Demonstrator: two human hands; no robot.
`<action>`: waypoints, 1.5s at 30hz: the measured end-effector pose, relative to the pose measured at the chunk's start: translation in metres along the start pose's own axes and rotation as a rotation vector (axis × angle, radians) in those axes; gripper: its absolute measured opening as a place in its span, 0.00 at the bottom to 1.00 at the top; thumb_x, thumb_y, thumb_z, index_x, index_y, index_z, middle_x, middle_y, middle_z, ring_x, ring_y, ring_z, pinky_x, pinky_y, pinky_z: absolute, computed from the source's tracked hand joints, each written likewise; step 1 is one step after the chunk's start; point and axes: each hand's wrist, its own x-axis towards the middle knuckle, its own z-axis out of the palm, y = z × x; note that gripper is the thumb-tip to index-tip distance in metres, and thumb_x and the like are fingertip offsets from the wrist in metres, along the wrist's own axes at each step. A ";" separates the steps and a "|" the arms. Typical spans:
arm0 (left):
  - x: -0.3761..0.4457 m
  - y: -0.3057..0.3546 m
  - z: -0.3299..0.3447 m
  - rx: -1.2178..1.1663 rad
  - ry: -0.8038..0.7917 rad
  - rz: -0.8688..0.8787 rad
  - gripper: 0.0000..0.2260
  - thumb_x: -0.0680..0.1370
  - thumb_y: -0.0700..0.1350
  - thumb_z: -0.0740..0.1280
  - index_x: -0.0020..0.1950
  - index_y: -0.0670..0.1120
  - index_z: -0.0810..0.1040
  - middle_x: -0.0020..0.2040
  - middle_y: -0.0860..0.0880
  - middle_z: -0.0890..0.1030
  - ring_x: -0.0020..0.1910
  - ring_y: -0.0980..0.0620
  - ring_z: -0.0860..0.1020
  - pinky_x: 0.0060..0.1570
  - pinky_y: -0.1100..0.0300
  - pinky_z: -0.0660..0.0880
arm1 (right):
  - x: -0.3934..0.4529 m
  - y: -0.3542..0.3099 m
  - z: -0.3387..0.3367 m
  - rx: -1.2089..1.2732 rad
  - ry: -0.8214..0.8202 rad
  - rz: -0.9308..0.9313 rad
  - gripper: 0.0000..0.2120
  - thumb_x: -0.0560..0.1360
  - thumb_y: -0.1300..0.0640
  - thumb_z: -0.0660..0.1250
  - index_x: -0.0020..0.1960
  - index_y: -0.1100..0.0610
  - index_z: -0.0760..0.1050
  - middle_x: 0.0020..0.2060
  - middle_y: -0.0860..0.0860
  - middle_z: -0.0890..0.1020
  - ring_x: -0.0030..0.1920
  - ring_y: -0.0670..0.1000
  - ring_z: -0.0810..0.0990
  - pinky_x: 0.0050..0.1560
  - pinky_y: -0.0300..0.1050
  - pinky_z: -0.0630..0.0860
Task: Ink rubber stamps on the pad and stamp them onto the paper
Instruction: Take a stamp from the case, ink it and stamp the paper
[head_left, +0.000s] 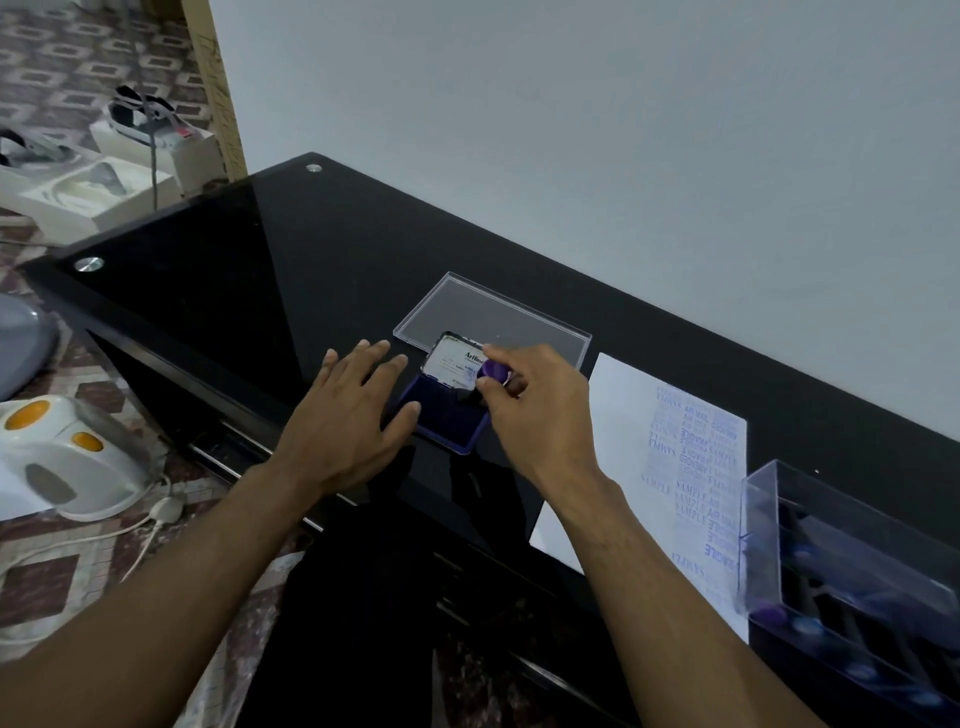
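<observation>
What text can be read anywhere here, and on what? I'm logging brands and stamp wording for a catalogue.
"Artline" (last letters hidden by the right hand): on the white label inside the ink pad lid; smaller print under it is too blurred to read.
"SAMPLE": stamped repeatedly in blue on the paper.
"AIR MAIL": stamped on the paper.
"FRAGILE": stamped on the paper.
"AMENDED": stamped on the paper, faint.
The other impressions overlap and cannot be read.

Blk glass table (270, 270): ink pad (447, 423), paper (623, 415), stamp box (857, 571).
</observation>
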 end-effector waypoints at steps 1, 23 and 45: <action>0.002 0.007 -0.001 -0.002 0.001 0.014 0.32 0.80 0.65 0.50 0.79 0.48 0.63 0.79 0.45 0.62 0.80 0.46 0.56 0.79 0.43 0.51 | -0.002 0.002 -0.004 0.015 0.014 0.018 0.16 0.77 0.54 0.71 0.64 0.51 0.79 0.58 0.48 0.80 0.53 0.48 0.80 0.56 0.42 0.80; 0.022 0.166 0.048 -0.089 -0.096 0.328 0.27 0.82 0.60 0.51 0.77 0.49 0.65 0.78 0.46 0.64 0.80 0.45 0.57 0.79 0.43 0.52 | -0.068 0.102 -0.115 -0.019 0.269 0.228 0.11 0.74 0.57 0.73 0.56 0.53 0.83 0.50 0.47 0.82 0.44 0.46 0.81 0.53 0.45 0.80; 0.053 0.188 0.098 0.043 -0.172 0.373 0.32 0.78 0.65 0.45 0.79 0.54 0.63 0.82 0.50 0.58 0.82 0.46 0.50 0.76 0.34 0.40 | -0.069 0.138 -0.123 -0.095 0.197 0.207 0.13 0.74 0.55 0.74 0.58 0.56 0.83 0.51 0.51 0.83 0.47 0.49 0.81 0.54 0.48 0.81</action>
